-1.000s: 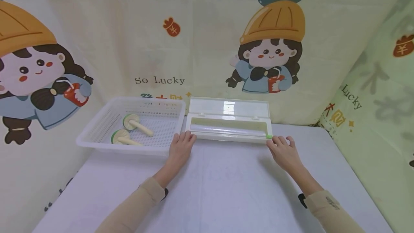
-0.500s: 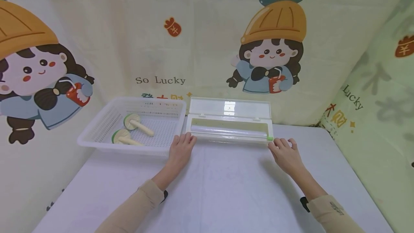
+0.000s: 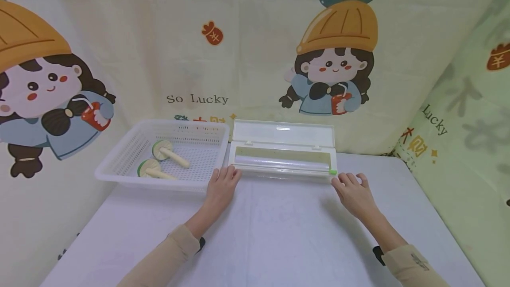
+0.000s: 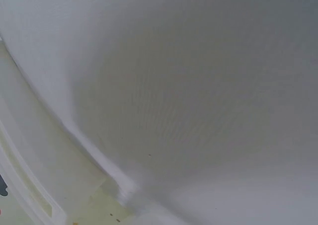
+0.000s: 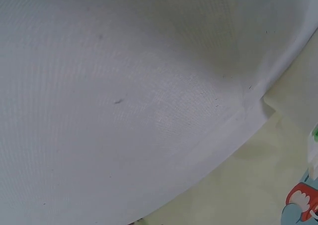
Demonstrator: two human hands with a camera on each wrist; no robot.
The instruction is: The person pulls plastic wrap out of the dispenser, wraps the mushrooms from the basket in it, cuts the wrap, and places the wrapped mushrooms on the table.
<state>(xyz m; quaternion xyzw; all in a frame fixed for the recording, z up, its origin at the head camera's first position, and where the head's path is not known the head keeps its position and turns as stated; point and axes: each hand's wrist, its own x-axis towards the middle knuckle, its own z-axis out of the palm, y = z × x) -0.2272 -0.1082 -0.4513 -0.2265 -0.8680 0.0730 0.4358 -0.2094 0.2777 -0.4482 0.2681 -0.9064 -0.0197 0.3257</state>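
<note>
A white cling film dispenser [image 3: 283, 171] stands at the back of the table with its clear lid [image 3: 255, 132] raised. Inside lies a roll of cling film [image 3: 283, 162], and a green slider [image 3: 333, 172] sits at the front right corner. A thin strip of film shows along the dispenser's front edge. My left hand [image 3: 222, 186] pinches the film at the front left corner, beside the basket. My right hand [image 3: 353, 193] pinches it at the front right corner, fingers bent. Both wrist views show mostly tablecloth, with neither hand in them.
A white perforated basket [image 3: 151, 183] stands at the left, holding two cream-handled tools [image 3: 174, 158] with round, green-rimmed heads. A white cloth [image 3: 287, 234] covers the table. A printed fabric backdrop [image 3: 255, 56] rises behind and along both sides.
Both hands have drawn slightly toward me, the right one also a little to the right. The green slider and the dispenser's front edge sit slightly lower in the view. The basket stays put.
</note>
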